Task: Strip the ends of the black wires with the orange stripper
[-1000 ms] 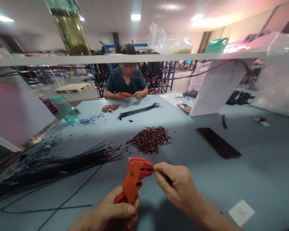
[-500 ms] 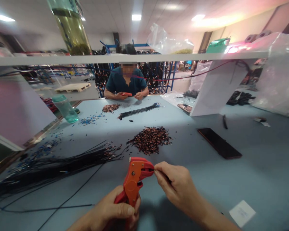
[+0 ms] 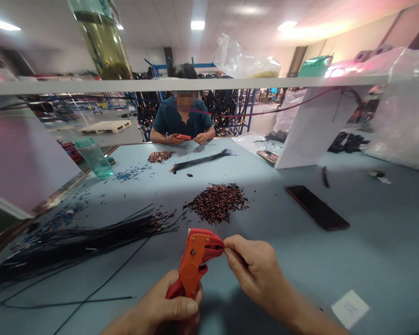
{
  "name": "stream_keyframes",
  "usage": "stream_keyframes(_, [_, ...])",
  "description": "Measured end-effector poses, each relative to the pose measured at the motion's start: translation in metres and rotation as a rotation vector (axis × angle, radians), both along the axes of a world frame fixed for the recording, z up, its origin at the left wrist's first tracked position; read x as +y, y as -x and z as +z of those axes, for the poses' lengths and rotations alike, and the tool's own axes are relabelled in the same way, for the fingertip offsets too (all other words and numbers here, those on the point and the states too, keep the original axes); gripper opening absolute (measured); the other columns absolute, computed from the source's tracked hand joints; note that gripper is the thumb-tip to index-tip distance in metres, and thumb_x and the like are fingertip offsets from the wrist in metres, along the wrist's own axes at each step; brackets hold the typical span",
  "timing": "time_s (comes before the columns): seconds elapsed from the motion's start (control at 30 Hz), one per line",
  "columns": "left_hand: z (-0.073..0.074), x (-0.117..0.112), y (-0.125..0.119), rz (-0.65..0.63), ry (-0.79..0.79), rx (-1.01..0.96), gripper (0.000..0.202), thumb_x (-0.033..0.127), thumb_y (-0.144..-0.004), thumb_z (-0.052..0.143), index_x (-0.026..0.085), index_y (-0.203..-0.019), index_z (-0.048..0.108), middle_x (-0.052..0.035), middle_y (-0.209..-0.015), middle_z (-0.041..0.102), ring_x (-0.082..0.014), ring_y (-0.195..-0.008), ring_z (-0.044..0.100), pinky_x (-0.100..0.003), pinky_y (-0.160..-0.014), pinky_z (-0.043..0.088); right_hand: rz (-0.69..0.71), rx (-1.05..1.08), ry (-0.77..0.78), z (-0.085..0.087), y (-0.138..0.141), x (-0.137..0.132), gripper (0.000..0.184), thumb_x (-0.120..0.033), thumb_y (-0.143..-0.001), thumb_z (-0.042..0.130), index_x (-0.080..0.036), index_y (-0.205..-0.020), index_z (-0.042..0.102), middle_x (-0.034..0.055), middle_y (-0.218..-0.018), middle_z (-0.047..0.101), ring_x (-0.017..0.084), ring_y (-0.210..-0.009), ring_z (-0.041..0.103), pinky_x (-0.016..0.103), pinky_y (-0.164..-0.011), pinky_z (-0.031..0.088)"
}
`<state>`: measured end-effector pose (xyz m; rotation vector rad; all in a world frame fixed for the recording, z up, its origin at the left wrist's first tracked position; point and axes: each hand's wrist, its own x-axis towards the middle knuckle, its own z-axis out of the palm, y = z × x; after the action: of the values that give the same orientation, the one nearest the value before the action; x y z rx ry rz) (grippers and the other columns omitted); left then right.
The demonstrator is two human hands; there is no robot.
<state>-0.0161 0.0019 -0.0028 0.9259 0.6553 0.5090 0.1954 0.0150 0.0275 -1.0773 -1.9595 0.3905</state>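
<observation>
My left hand [image 3: 176, 302] is wrapped around the handles of an orange and red wire stripper [image 3: 192, 263], held upright over the near middle of the table. Its jaw end points right, toward my right hand [image 3: 253, 265]. There my thumb and forefinger pinch a thin black wire right at the jaw tip. Only a tiny dark bit of that wire shows; the rest is hidden by my hand. Just beyond the tool lies a heap of black and copper-coloured wire offcuts [image 3: 218, 203]. A bundle of long black wires [image 3: 111, 237] stretches across the left side, with stripped ends toward the heap.
A phone [image 3: 317, 207] and a white paper square [image 3: 350, 309] lie at right. Across the table a person [image 3: 182, 121] holds a red tool, near another wire bundle [image 3: 202, 160]. A green bottle [image 3: 95, 158] stands at left. A white shelf [image 3: 202, 84] spans overhead.
My left thumb has shifted slightly to the right on the stripper's handle. The tool and my right hand stay almost in place.
</observation>
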Motion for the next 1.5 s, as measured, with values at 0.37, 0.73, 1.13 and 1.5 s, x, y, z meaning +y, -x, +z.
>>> stream_keyframes(0.37, [-0.01, -0.01, -0.004, 0.08, -0.031, 0.007, 0.042, 0.051, -0.067, 0.073, 0.016, -0.063, 0.05, 0.0041, -0.039, 0.045, -0.0062, -0.034, 0.037, -0.018, -0.037, 0.026, -0.06, 0.031, -0.123, -0.001, 0.006, -0.004, 0.022, -0.013, -0.091, 0.04, -0.018, -0.077, 0.056, -0.005, -0.052, 0.046, 0.01, -0.043, 0.043, 0.023, -0.047, 0.032])
stream_keyframes(0.73, [0.003, -0.002, -0.003, 0.169, 0.07, -0.141, 0.036, 0.042, -0.068, 0.075, 0.016, -0.071, 0.049, 0.0038, -0.05, 0.05, -0.0092, -0.038, 0.048, -0.024, -0.044, 0.043, -0.079, 0.066, 0.025, -0.012, 0.004, 0.006, 0.02, -0.02, -0.092, 0.042, -0.018, -0.079, 0.057, -0.0066, -0.052, 0.041, 0.01, -0.042, 0.04, 0.021, -0.045, 0.032])
stream_keyframes(1.13, [0.001, 0.008, 0.001, 0.305, 0.012, -0.242, 0.025, 0.027, -0.075, 0.066, 0.015, -0.096, 0.057, -0.0031, -0.076, 0.058, -0.0198, -0.07, 0.06, -0.037, -0.069, 0.047, -0.04, 0.044, 0.259, -0.018, 0.003, 0.01, 0.019, -0.026, -0.092, 0.041, -0.018, -0.084, 0.057, -0.0064, -0.055, 0.045, 0.011, -0.047, 0.045, 0.021, -0.049, 0.035])
stream_keyframes(1.5, [0.004, -0.002, -0.003, 0.127, -0.145, -0.143, 0.039, 0.039, -0.069, 0.076, 0.013, -0.091, 0.057, -0.0035, -0.075, 0.056, -0.016, -0.067, 0.057, -0.031, -0.065, 0.044, 0.166, 0.156, 0.194, -0.012, 0.004, 0.004, 0.018, -0.022, -0.091, 0.049, -0.019, -0.077, 0.059, -0.0004, -0.069, 0.055, 0.013, -0.062, 0.051, 0.022, -0.058, 0.039])
